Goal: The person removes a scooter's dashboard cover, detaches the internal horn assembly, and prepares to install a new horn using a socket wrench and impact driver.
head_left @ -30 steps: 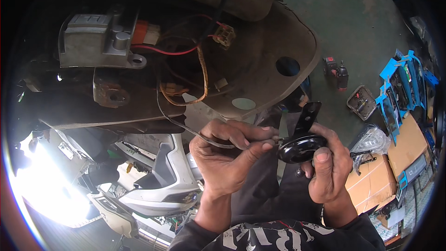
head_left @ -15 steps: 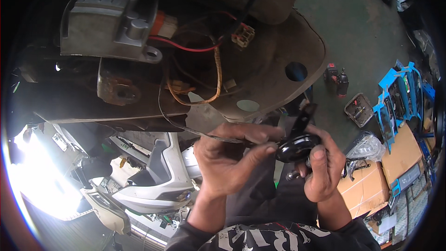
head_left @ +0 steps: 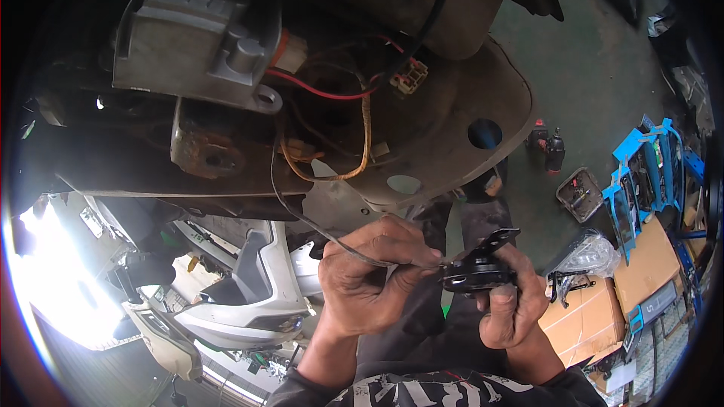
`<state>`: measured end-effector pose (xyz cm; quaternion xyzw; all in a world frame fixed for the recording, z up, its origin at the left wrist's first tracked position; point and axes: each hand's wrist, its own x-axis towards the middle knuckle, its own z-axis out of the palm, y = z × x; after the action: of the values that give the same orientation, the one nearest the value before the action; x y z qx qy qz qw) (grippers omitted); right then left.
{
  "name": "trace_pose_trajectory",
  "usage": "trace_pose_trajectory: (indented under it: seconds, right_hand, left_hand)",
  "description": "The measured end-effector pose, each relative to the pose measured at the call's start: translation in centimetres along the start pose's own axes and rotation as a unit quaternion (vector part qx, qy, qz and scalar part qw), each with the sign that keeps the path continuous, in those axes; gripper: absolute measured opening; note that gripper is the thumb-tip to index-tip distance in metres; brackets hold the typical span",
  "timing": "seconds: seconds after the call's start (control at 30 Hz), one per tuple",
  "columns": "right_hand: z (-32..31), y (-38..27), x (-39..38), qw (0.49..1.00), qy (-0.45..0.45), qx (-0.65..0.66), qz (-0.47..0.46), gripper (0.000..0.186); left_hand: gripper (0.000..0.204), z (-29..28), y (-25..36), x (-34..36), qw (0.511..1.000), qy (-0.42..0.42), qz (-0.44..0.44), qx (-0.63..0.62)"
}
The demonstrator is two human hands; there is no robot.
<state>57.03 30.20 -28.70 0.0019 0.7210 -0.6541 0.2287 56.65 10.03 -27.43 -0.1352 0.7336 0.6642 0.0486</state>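
Observation:
My right hand point(head_left: 514, 301) grips a round black horn point(head_left: 475, 277) with a flat black bracket point(head_left: 498, 240) sticking up from it. Between the thumb and fingertips of my left hand point(head_left: 375, 275) is the end of a thin dark wire point(head_left: 320, 232). That end meets the horn's left side; whether it is seated on a terminal cannot be made out. The wire runs up to the underside of a dark body panel point(head_left: 445, 120). Above hang a wrapped orange-brown cable point(head_left: 367, 132), a red wire point(head_left: 324, 93) and a pale connector point(head_left: 409, 78).
A silver-grey metal unit point(head_left: 177, 45) is fixed at upper left, over a rusty bracket point(head_left: 204, 154). White scooter bodywork point(head_left: 234, 316) stands at lower left. On the right are a cordless power tool point(head_left: 548, 147), a small parts tray point(head_left: 581, 193), blue-edged panels point(head_left: 648, 158) and cardboard boxes point(head_left: 584, 324).
The horn has tipped, now showing its edge, and sits slightly lower, with its bracket swung to the right. My left fingers have closed in at its side. The panel appears shifted slightly right.

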Motion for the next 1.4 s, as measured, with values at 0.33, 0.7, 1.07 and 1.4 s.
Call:
trace_pose_trajectory:
  seconds: [0.33, 0.7, 1.07, 1.4]
  right_hand:
    - [-1.3, -0.2, 1.2, 0.972, 0.044, 0.182, 0.14, 0.055]
    - [-0.6, -0.9, 0.6, 0.975, 0.037, 0.167, 0.138, 0.053]
    - [-0.5, -1.6, 0.5, 0.986, 0.044, 0.107, 0.12, 0.057]
    - [0.1, -1.8, 0.5, 0.99, 0.052, 0.082, 0.1, 0.058]
  left_hand:
    - [0.038, -0.4, 0.8, -0.6, 0.996, -0.01, -0.087, 0.007]
    - [0.014, 1.8, 0.9, -1.0, 0.971, 0.127, -0.179, -0.099]
    - [0.012, 2.1, 1.6, -1.0, 0.956, 0.16, -0.191, -0.154]
    - [0.014, 2.3, 1.1, -1.4, 0.956, 0.173, -0.173, -0.16]
